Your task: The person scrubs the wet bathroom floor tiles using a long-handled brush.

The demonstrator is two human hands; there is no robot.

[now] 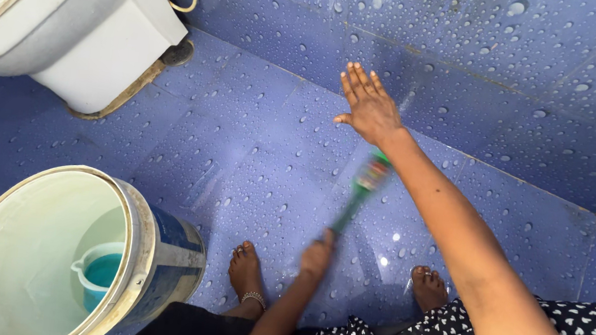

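Observation:
My right hand (pixel 368 109) is stretched out with its fingers spread flat, resting against the blue droplet-patterned wall tiles (pixel 508 71) just above the floor line. My left hand (pixel 318 254) grips the lower end of a green-handled brush (pixel 362 187), which is blurred by motion and slants up over the wet blue floor (pixel 256 149) toward my right wrist. Both of my bare feet stand on the floor, one (pixel 246 271) beside my left hand, the other (pixel 430 287) under my right arm.
A large white bucket (pixel 134 246) stands at the lower left with a small teal mug (pixel 98 272) inside it. A white toilet (pixel 73 26) sits at the upper left, a hose loop behind it. Wall and floor meet along a diagonal line.

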